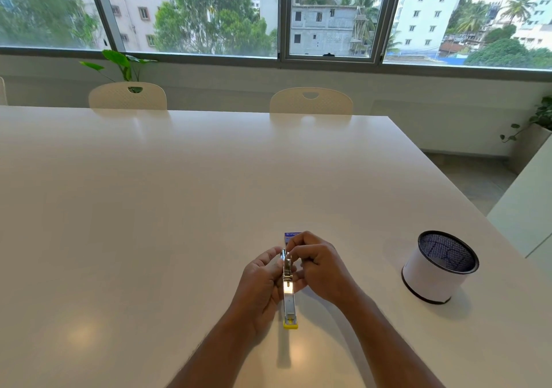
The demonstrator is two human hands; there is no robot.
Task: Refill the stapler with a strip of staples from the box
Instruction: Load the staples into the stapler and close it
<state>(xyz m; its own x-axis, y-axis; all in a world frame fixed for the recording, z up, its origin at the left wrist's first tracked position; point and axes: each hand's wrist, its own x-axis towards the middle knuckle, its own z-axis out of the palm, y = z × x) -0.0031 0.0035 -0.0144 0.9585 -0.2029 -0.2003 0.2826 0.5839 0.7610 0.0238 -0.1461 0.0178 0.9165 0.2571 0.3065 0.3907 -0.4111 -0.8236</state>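
The table was seen bare and open to the left of the work area, w/ ample room for moving on that side. The left hand was positioned at the left flank of the stapler, fingers curled against its body approx. at mid-length; the stapler was judged to be steadied by this hand. The stapler lay near the table's front edge, long axis running away from the person, yellow end nearest the body and metal channel extending toward the far end. It could not be told whether it rested on the table or was held just above it. The right hand was set just right of the far end, fingers pinched together over the top of the channel; whether a staple strip was held in the pinch could not be told, as the item was too small to resolve. The box, blue, lay directly beyond the fingertips, partly hidden by the right hand, in line w/ the stapler axis. The right hand was the nearer to both box and channel opening, so any insertion was judged to run along the long axis. Further right, well apart, a mesh pen holder stood close to the table's right edge; clearance on that side was narrower.
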